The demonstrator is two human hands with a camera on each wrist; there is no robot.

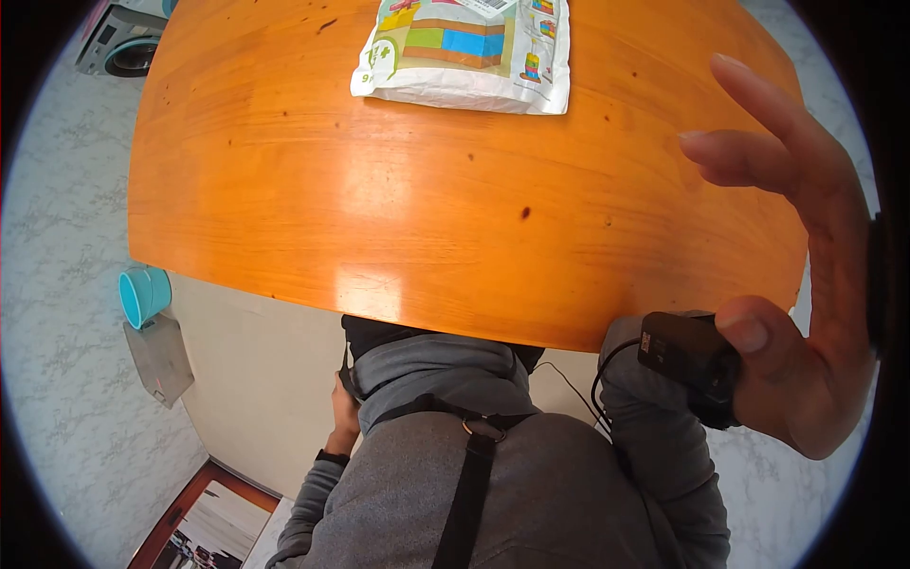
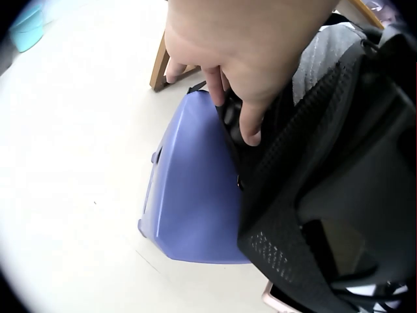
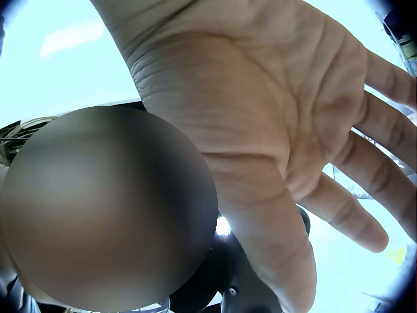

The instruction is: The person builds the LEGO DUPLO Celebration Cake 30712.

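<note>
My right hand (image 1: 839,223) is raised at the right, close to the head camera. Its palm (image 3: 260,117) faces its own wrist camera with fingers spread, and nothing is held. Low on the left, beside the lap, my left hand (image 1: 345,417) is partly hidden in the head view. From its wrist, the left hand (image 2: 241,52) grips a black item (image 2: 231,117) at the waist, thumb on one side and fingers on the other; its kind I cannot tell. A white printed plastic package (image 1: 455,81) lies on the wooden table (image 1: 427,237), away from both hands.
A purple stool (image 2: 195,189) stands right below the left hand. Turquoise bucket (image 1: 145,296) and grey bin (image 1: 159,358) are on the floor at the left. A washing machine (image 1: 123,52) is at the far left. A cable (image 1: 599,379) runs along the right sleeve.
</note>
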